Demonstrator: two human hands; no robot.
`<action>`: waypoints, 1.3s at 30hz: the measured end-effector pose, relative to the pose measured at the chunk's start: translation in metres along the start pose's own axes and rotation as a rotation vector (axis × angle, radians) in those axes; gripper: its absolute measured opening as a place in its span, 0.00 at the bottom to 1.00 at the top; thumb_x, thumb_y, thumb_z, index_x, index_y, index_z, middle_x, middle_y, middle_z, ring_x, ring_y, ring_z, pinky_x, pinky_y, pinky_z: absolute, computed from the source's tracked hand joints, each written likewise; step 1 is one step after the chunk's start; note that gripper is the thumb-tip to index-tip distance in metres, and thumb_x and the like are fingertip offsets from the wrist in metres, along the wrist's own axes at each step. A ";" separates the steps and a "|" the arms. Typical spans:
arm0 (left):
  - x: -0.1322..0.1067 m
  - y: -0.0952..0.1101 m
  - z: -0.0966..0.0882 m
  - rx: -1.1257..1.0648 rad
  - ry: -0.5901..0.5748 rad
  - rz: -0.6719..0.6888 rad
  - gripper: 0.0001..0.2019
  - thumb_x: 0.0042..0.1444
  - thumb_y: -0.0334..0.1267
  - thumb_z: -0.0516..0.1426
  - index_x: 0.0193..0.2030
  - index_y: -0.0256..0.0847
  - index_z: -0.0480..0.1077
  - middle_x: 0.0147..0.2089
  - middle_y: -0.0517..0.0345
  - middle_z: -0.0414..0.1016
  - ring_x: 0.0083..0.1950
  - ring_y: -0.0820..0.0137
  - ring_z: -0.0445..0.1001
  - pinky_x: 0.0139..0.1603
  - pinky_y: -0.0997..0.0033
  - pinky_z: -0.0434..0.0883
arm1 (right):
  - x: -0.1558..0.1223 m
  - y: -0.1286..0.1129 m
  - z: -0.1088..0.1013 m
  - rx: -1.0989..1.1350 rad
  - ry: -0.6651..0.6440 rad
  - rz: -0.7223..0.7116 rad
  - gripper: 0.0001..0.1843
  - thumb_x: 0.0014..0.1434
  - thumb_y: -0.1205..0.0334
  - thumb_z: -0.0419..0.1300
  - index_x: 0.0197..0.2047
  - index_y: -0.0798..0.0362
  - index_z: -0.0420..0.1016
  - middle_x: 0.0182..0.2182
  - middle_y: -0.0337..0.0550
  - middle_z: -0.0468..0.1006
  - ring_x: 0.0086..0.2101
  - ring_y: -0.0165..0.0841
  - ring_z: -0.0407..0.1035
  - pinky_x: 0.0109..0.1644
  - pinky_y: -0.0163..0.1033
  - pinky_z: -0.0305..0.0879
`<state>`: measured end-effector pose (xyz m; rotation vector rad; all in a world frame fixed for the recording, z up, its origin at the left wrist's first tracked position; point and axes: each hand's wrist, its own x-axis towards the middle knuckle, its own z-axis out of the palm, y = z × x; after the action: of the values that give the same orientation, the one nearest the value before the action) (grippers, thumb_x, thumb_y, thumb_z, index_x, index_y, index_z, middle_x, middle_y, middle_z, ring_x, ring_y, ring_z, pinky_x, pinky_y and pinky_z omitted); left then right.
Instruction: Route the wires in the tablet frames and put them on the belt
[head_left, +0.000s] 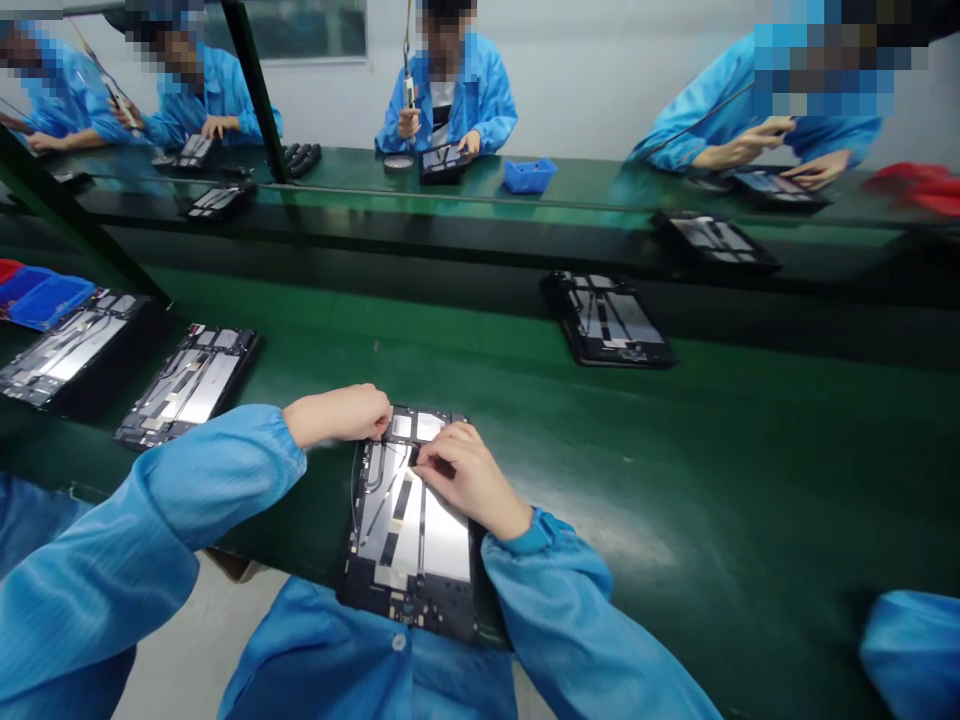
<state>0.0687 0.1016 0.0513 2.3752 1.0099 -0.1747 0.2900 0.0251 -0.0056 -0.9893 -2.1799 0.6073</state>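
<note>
Green bench (675,480); blue sleeves (187,520); black-silver tablet (409,540).

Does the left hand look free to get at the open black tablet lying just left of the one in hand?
Probably yes: the left hand rests beside that open black tablet, with bare green belt between.

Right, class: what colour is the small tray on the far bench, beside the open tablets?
Blue; the small tray shows best in the head view, on the dark green far bench.

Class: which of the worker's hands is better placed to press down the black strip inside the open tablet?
Probably the right hand: its fingertips rest near the black strip, while the left hand sits at the tablet top edge.
</note>
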 end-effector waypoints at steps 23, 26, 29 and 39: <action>-0.021 0.075 0.049 0.265 0.200 -0.319 0.13 0.56 0.32 0.54 0.43 0.26 0.74 0.41 0.31 0.76 0.44 0.50 0.75 0.43 0.56 0.71 | 0.009 -0.009 -0.014 -0.488 -0.057 -0.054 0.07 0.59 0.72 0.58 0.33 0.52 0.74 0.26 0.43 0.74 0.35 0.38 0.65 0.49 0.46 0.56; -0.021 0.090 0.061 0.288 0.239 -0.421 0.13 0.57 0.30 0.52 0.45 0.26 0.73 0.42 0.31 0.75 0.46 0.51 0.74 0.44 0.57 0.70 | 0.002 -0.007 -0.017 -0.390 -0.064 -0.036 0.06 0.58 0.72 0.60 0.34 0.51 0.74 0.26 0.41 0.74 0.34 0.36 0.65 0.48 0.44 0.56; -0.020 0.094 0.065 0.284 0.242 -0.460 0.13 0.56 0.28 0.50 0.44 0.26 0.72 0.41 0.33 0.74 0.44 0.53 0.74 0.42 0.59 0.70 | -0.006 -0.001 -0.019 -0.255 -0.064 0.004 0.06 0.57 0.71 0.63 0.35 0.51 0.74 0.26 0.38 0.76 0.33 0.35 0.67 0.47 0.43 0.57; -0.013 0.086 0.071 0.269 0.189 -0.481 0.13 0.56 0.27 0.48 0.43 0.28 0.70 0.42 0.35 0.75 0.44 0.52 0.74 0.44 0.57 0.68 | -0.025 0.023 -0.028 0.049 0.129 0.266 0.06 0.54 0.65 0.68 0.35 0.50 0.75 0.28 0.36 0.79 0.32 0.34 0.72 0.41 0.40 0.63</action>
<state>0.1255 0.0066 0.0331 2.3694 1.7378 -0.2804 0.3343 0.0236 -0.0106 -1.2676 -1.9272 0.6944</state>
